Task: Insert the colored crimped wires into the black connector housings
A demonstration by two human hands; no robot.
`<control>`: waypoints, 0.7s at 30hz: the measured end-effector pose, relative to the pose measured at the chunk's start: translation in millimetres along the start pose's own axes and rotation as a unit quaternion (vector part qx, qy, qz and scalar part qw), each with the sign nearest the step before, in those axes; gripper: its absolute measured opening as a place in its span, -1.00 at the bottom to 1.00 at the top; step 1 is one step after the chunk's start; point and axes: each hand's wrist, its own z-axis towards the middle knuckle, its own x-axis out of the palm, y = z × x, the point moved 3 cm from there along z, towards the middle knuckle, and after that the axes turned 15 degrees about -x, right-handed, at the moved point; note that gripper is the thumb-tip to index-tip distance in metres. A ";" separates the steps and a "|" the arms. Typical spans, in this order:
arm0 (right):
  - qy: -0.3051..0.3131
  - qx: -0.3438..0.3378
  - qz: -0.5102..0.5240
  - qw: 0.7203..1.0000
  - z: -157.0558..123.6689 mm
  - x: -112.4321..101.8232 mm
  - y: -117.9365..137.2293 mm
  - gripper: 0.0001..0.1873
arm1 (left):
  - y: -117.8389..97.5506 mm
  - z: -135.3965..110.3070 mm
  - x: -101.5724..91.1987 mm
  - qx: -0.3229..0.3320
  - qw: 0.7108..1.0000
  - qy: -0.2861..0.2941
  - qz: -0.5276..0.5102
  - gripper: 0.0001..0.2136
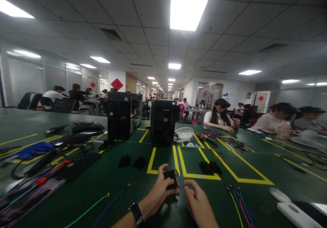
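Note:
My left hand (162,185), with a dark watch on the wrist, grips a small black block (170,180) between thumb and fingers. Close beside it, my right hand (198,200) pinches a thin blue cable (180,179). The cable's small metal tip points up near the block's right edge; I cannot tell whether they touch. Similar black pieces (132,161) sit beyond my left hand, and more black pieces (210,167) lie to the right. A green cable (88,209) and another blue cable (112,204) rest left of my wrist.
Two black computer towers (163,122) stand ahead on the green table, one with its side open. A white basket (184,134) and loose wires lie beside them. Several thin cables (242,204) and a white device (293,209) are at right. Cables and tools crowd the left. A person (221,115) sits opposite.

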 end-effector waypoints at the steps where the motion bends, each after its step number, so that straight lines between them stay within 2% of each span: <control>1: 0.001 -0.002 -0.004 1.000 -1.2 0.8 0.3 -0.59 | 0.2 0.1 0.3 0.003 1.000 0.001 -0.004 -0.41; 6: 0.032 -0.021 -0.031 0.999 -2.4 6.1 -1.0 -0.58 | 3.4 3.1 -2.6 -0.003 0.999 -0.013 -0.041 -0.42; 10: 0.045 -0.030 -0.053 0.997 -2.8 4.9 -0.4 -0.57 | 3.6 2.6 -2.8 -0.009 0.998 -0.001 -0.064 -0.46; 16: 0.066 -0.038 -0.048 0.996 -4.7 7.8 4.8 -0.61 | 4.7 5.1 -4.1 -0.013 0.998 -0.006 -0.067 -0.53; 21: 0.053 -0.043 -0.068 0.995 -5.7 8.2 6.9 -0.57 | 6.1 6.8 -5.7 -0.015 0.998 0.002 -0.062 -0.57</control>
